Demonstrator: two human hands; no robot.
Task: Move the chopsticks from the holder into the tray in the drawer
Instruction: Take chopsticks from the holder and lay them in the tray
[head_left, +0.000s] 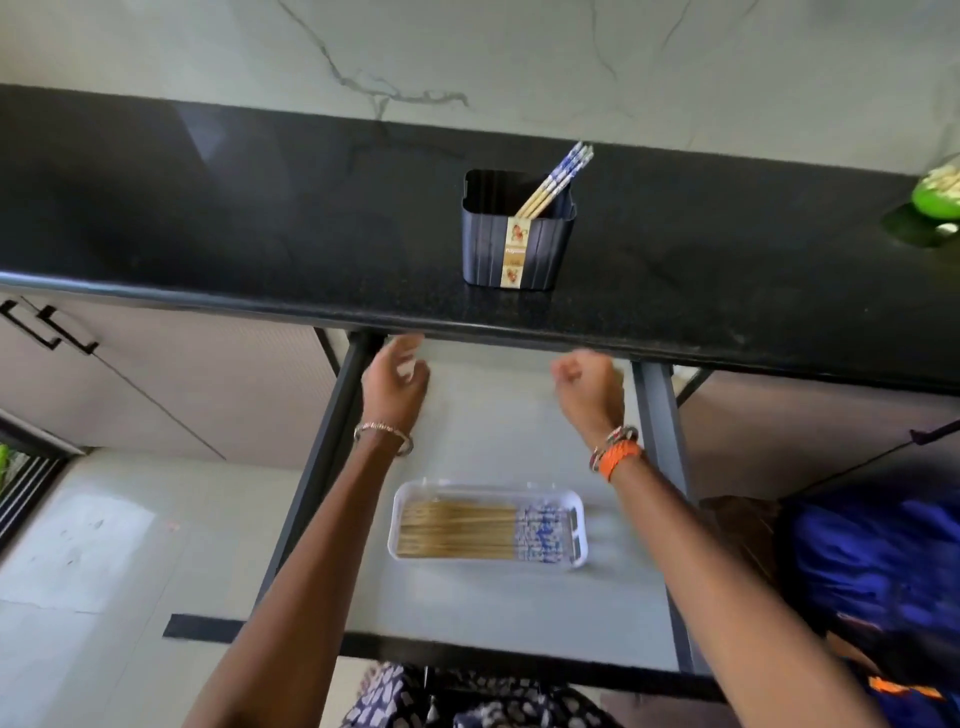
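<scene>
A dark ribbed holder (517, 244) stands on the black counter, with a few blue-topped chopsticks (558, 179) leaning out of it to the right. Below, the drawer (498, 431) is pulled out. A clear white tray (488, 524) in it holds several chopsticks (480, 530) lying flat, blue ends to the right. My left hand (397, 382) hovers over the drawer's back left with relaxed fingers and holds nothing. My right hand (589, 387) is over the drawer's back right, fingers curled, with nothing visible in it. Both hands are just under the counter's front edge.
The black counter (260, 218) overhangs the back of the drawer. A green object (937, 192) sits at the counter's far right. Cupboard doors with black handles (49, 325) are at the left. A blue cloth (878, 561) lies at the right.
</scene>
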